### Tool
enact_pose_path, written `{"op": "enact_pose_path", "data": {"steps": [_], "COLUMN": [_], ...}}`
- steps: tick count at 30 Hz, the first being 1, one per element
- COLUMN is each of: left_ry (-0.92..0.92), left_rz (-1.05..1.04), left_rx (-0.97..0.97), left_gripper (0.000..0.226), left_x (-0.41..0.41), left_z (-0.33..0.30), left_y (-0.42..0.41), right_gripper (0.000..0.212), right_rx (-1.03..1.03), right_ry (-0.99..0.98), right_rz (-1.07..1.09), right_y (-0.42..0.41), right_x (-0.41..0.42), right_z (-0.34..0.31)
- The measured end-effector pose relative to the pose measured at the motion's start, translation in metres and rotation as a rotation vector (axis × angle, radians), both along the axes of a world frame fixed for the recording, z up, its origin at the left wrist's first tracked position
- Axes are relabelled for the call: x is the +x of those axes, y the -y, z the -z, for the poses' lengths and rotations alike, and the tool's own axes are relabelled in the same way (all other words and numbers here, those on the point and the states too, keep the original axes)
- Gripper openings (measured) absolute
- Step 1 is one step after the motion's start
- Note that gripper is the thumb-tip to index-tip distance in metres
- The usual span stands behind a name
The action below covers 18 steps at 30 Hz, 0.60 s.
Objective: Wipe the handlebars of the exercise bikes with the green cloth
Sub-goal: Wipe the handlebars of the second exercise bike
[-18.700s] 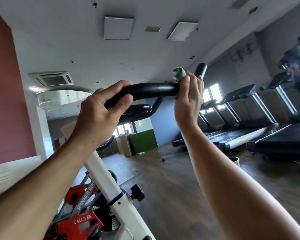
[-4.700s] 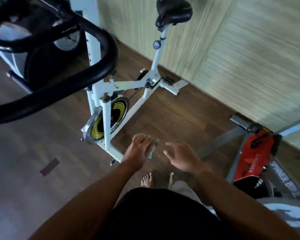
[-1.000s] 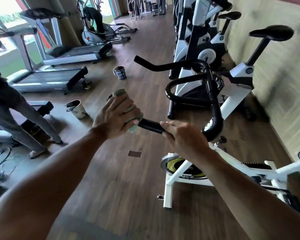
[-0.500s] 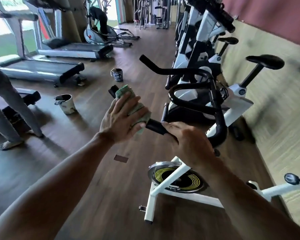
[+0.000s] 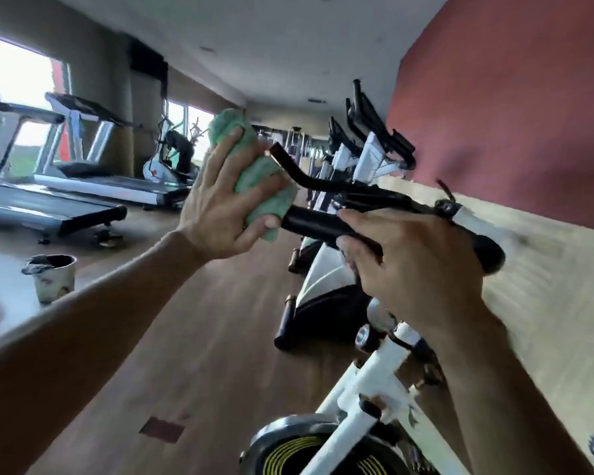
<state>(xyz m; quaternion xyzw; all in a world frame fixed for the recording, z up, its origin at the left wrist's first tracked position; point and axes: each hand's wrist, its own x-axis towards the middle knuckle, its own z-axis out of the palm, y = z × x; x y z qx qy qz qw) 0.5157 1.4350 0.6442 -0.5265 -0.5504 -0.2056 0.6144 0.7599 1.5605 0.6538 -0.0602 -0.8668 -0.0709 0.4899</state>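
Observation:
A white exercise bike point(image 5: 367, 382) with a yellow-striped flywheel stands right in front of me. Its black handlebar point(image 5: 318, 223) runs across the middle of the view. My left hand point(image 5: 220, 207) grips the green cloth point(image 5: 259, 181) wrapped over the near end of that bar, fingers and thumb curled round it. My right hand point(image 5: 415, 265) grips the same bar just to the right of the cloth. A second black bar end point(image 5: 290, 166) pokes up behind the cloth.
More bikes point(image 5: 364, 156) line the red and wood-panelled wall point(image 5: 515, 108) on the right. Treadmills point(image 5: 59, 200) stand by the windows at left. A stained bucket point(image 5: 54, 277) sits on the wooden floor at left, and a dark patch point(image 5: 162, 429) marks the floor below.
My head has tilted up, so the handlebar and hands sit higher and closer. My left hand with the cloth stays at the bar's end; my right hand keeps its hold.

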Motion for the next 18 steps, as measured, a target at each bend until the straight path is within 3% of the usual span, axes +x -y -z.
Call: {"op": "enact_pose_path", "data": {"steps": [6,14,18], "left_ry": [-0.074,-0.217,-0.229], "left_rz": [0.095,0.291,0.334], "left_rx": [0.146,0.266,0.388], "left_gripper": [0.056,0.045,0.05], "left_x": [-0.024,-0.013,-0.036], "left_z": [-0.008,0.024,0.011], "left_y": [-0.004,-0.038,-0.045], "right_gripper": [0.034,0.029,0.028], "right_rx": [0.083,0.064,0.064], "right_ry": [-0.069,-0.148,-0.207], "right_rz": [0.152,0.211,0.193], "right_y": [0.005,0.013,0.015], "right_x": [-0.006,-0.009,-0.014], "right_z": [0.012,0.022,0.026]}}
